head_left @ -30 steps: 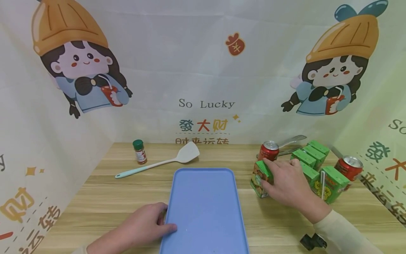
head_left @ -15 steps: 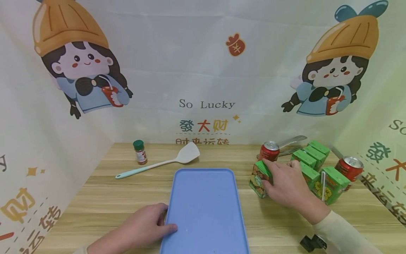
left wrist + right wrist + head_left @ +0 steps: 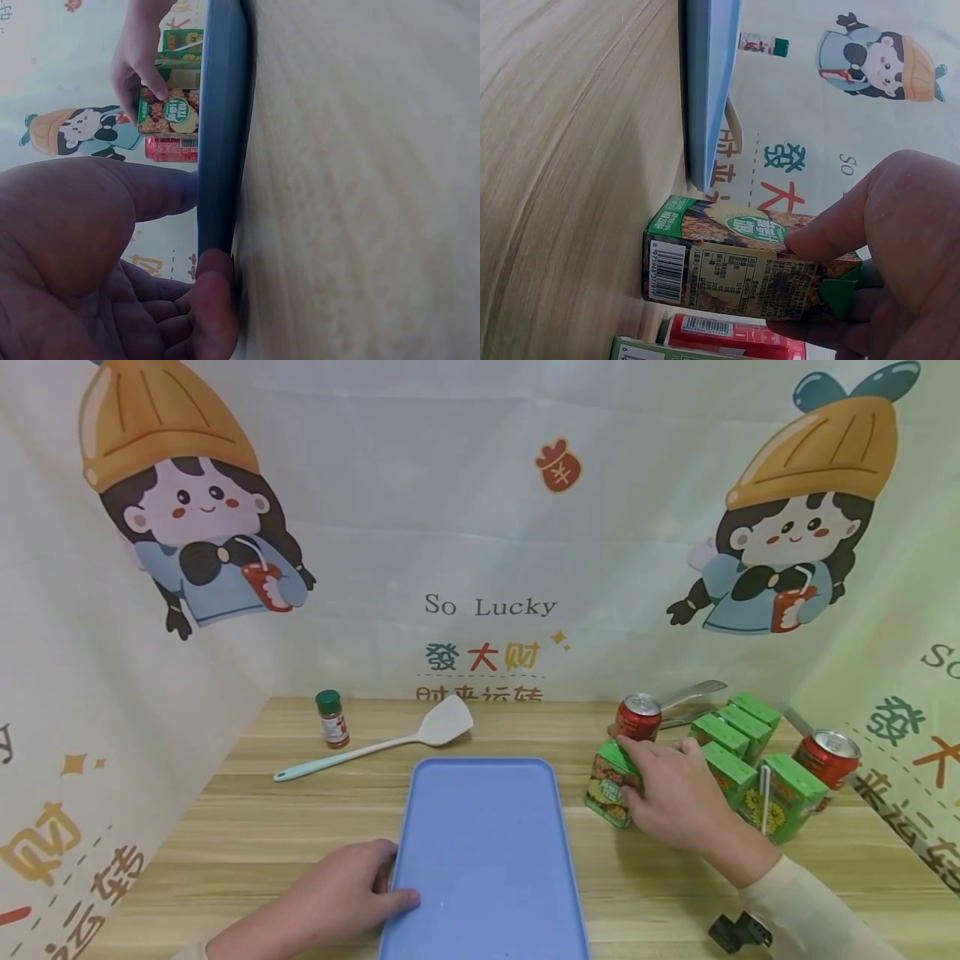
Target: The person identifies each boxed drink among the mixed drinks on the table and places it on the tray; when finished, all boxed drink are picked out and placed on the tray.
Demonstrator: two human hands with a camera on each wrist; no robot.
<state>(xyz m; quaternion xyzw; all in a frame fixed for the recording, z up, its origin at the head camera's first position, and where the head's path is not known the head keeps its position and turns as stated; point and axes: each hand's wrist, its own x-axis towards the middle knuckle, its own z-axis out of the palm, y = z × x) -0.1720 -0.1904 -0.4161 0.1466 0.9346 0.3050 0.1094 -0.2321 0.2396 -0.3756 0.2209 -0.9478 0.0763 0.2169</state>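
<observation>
My right hand [image 3: 675, 789] pinches a green-topped juice box [image 3: 609, 789] between thumb and fingers, to the right of the blue tray. In the right wrist view the juice box [image 3: 727, 274] shows its barcode and small print, and the thumb presses on its patterned face. Its lower end is close over the wooden table. My left hand [image 3: 326, 889] holds the left edge of the blue tray [image 3: 487, 860], thumb on the rim. The left wrist view shows the tray [image 3: 221, 127] edge-on, with a fingertip at its underside.
Several green juice boxes [image 3: 783, 793] stand at the right, beside a red can [image 3: 825, 760]. Another red can [image 3: 637, 718] is behind the held box, near a metal utensil [image 3: 693, 691]. Back left are a green-capped spice jar [image 3: 332, 720] and a spatula [image 3: 442, 722].
The right hand has shifted the juice box slightly left and turned it, so its printed front faces the head camera more. The left hand and tray stay put.
</observation>
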